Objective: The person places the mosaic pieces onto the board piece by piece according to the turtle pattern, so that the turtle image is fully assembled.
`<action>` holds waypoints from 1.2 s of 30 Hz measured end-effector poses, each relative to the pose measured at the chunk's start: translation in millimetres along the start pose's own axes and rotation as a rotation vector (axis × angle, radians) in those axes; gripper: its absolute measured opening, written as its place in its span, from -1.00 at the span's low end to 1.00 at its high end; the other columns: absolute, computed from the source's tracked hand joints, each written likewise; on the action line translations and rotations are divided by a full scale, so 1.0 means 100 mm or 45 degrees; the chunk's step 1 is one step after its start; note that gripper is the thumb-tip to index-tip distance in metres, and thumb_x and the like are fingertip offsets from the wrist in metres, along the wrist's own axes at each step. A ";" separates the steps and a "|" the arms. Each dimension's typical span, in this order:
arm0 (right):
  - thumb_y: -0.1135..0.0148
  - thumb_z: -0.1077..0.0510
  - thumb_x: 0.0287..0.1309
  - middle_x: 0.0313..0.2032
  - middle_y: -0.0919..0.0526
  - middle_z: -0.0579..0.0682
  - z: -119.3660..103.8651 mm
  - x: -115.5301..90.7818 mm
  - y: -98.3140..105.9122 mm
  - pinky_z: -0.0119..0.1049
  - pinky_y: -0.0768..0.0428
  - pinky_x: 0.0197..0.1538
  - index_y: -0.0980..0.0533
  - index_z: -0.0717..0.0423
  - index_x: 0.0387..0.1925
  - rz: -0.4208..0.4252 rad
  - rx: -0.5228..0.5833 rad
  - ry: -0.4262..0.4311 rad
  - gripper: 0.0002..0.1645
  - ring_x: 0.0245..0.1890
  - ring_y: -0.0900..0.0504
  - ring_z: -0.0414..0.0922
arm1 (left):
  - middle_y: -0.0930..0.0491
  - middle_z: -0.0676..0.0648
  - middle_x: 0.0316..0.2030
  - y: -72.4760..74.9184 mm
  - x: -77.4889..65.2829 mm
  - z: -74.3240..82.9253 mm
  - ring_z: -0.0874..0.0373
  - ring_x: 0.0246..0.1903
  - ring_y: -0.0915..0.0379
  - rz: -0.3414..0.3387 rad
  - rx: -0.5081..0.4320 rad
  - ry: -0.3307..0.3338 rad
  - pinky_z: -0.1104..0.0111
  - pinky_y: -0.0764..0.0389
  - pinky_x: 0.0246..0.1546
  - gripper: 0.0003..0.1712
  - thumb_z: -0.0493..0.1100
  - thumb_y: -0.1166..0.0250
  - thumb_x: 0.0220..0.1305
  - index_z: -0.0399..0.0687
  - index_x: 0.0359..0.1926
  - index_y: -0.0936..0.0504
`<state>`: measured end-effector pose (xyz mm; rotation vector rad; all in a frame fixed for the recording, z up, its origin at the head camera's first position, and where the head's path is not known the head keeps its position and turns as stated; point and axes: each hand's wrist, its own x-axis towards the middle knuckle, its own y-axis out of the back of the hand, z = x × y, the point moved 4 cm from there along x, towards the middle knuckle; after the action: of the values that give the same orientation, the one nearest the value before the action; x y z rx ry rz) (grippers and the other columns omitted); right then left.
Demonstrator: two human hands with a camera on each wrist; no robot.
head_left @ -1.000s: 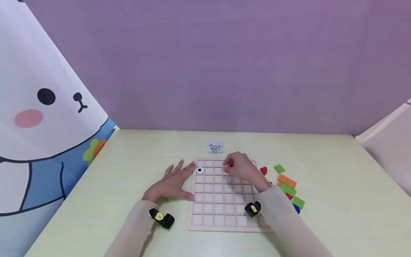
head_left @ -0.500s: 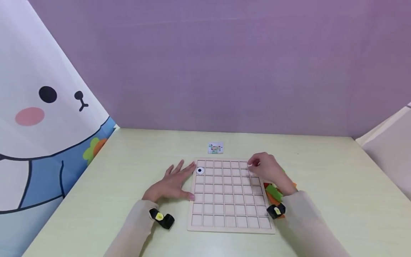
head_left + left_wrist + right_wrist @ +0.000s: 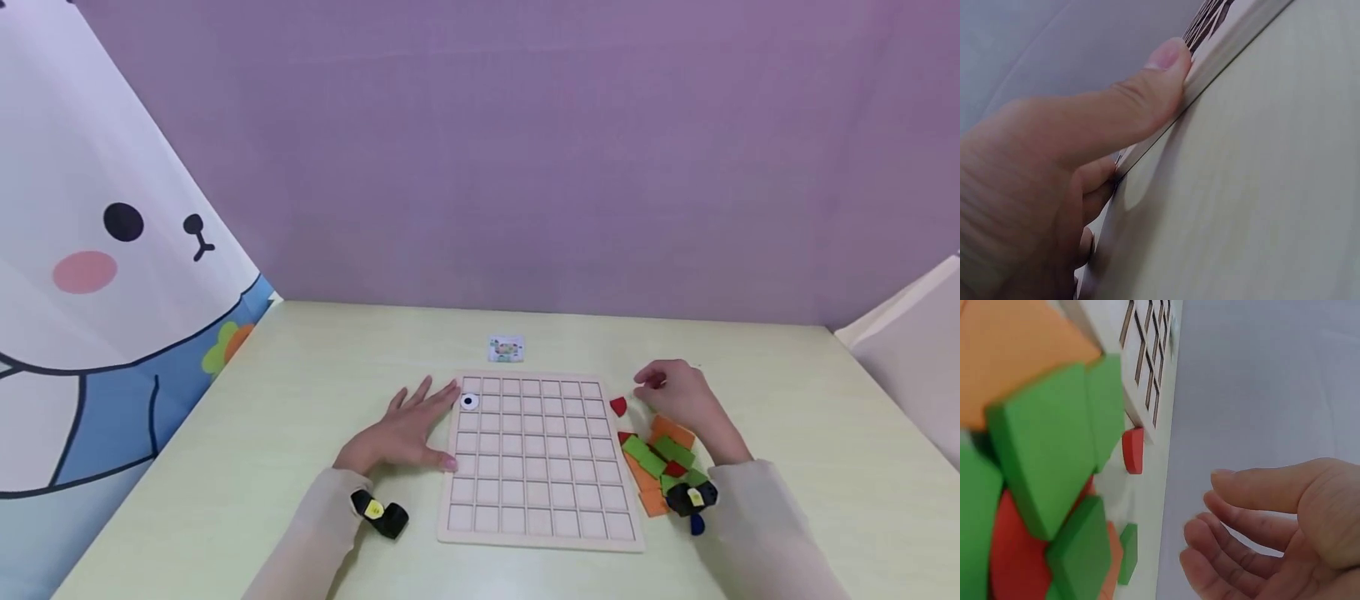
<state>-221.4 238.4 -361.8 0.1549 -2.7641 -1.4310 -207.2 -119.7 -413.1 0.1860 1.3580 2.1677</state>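
Note:
A light wooden grid board (image 3: 543, 467) lies flat on the table. My left hand (image 3: 401, 429) has its fingers spread along the board's left edge, and its thumb (image 3: 1163, 81) rests against that edge in the left wrist view. In the board's upper left corner sits a white disc with a black dot (image 3: 468, 402). My right hand (image 3: 678, 396) hovers off the board's right side, fingers loosely bent and holding nothing. Just left of it lies a small red piece (image 3: 618, 406). Below it is a pile of green (image 3: 673, 451), orange (image 3: 653, 502) and red pieces.
A small printed card (image 3: 506, 348) lies beyond the board. A dark blue piece (image 3: 697, 524) sits at the near end of the pile. The purple backdrop (image 3: 525, 167) closes off the table's far edge.
My right hand has moved right, from over the board's upper part to beside the pile. The left hand and the eye-like disc have stayed in place.

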 end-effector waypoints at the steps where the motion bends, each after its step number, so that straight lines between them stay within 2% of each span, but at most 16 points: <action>1: -0.19 0.22 0.19 -0.26 -0.61 0.23 0.03 0.00 0.01 -0.22 -0.59 -0.28 -0.54 0.38 -0.12 0.007 -0.004 -0.005 -0.70 -0.31 -0.52 0.01 | 0.14 -0.02 0.51 0.00 0.00 0.00 -0.19 0.48 0.50 -0.003 0.002 0.003 -0.22 0.40 0.39 0.24 0.36 -0.36 -0.05 0.00 0.50 0.07; 8: -0.20 0.19 0.18 -0.09 -0.54 0.37 0.18 0.00 0.06 0.03 -0.60 -0.10 -0.47 0.41 -0.01 0.013 -0.030 -0.095 -0.59 -0.15 -0.50 0.18 | 0.17 0.02 0.51 -0.03 0.03 0.04 -0.11 0.49 0.51 -0.021 0.007 -0.007 -0.12 0.40 0.43 0.21 0.37 -0.32 0.00 0.02 0.50 0.10; 14: -0.17 0.14 0.18 -0.06 -0.50 0.40 0.36 0.02 0.03 0.02 -0.58 -0.10 -0.43 0.44 0.03 -0.056 -0.037 -0.155 -0.51 -0.18 -0.49 0.18 | 0.17 0.01 0.51 -0.05 0.06 0.06 -0.08 0.49 0.48 -0.020 0.026 -0.019 -0.05 0.34 0.46 0.19 0.34 -0.31 0.03 0.01 0.50 0.09; 21: -0.23 0.17 0.15 -0.10 -0.53 0.36 0.42 0.04 -0.04 -0.09 -0.62 -0.15 -0.44 0.44 0.02 -0.090 0.005 -0.175 -0.52 -0.23 -0.52 0.09 | 0.16 0.02 0.51 -0.05 0.05 0.07 -0.10 0.49 0.47 -0.018 0.043 -0.024 -0.07 0.33 0.46 0.22 0.40 -0.31 -0.02 0.02 0.50 0.07; 28: -0.26 0.20 0.13 -0.18 -0.55 0.30 0.42 0.02 -0.03 -0.16 -0.61 -0.21 -0.48 0.44 -0.05 -0.080 0.034 -0.162 -0.58 -0.27 -0.50 0.05 | 0.05 -0.13 0.49 -0.07 -0.03 0.11 -0.22 0.47 0.32 0.050 0.036 -0.111 -0.11 0.17 0.44 0.10 0.32 -0.30 0.07 -0.10 0.47 -0.05; 32: -0.26 0.20 0.13 -0.21 -0.54 0.28 0.44 0.01 -0.02 -0.25 -0.58 -0.27 -0.47 0.43 -0.06 -0.064 0.032 -0.178 -0.59 -0.30 -0.49 0.03 | -0.03 -0.19 0.46 -0.09 -0.08 0.13 -0.23 0.46 0.19 0.129 0.020 -0.160 -0.07 0.04 0.43 0.02 0.26 -0.29 0.11 -0.17 0.43 -0.13; 36: -0.26 0.20 0.14 -0.21 -0.53 0.28 0.47 0.01 -0.02 -0.27 -0.57 -0.27 -0.45 0.43 -0.05 -0.068 0.038 -0.205 -0.58 -0.29 -0.48 0.04 | -0.14 -0.14 0.43 -0.13 -0.13 0.14 -0.14 0.45 0.06 0.217 -0.004 -0.140 -0.03 -0.09 0.40 -0.03 0.26 -0.29 0.10 -0.13 0.40 -0.22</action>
<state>-225.8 275.4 -390.6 0.1199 -2.9318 -1.4775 -186.3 -111.5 -415.2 0.4279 1.3182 2.2616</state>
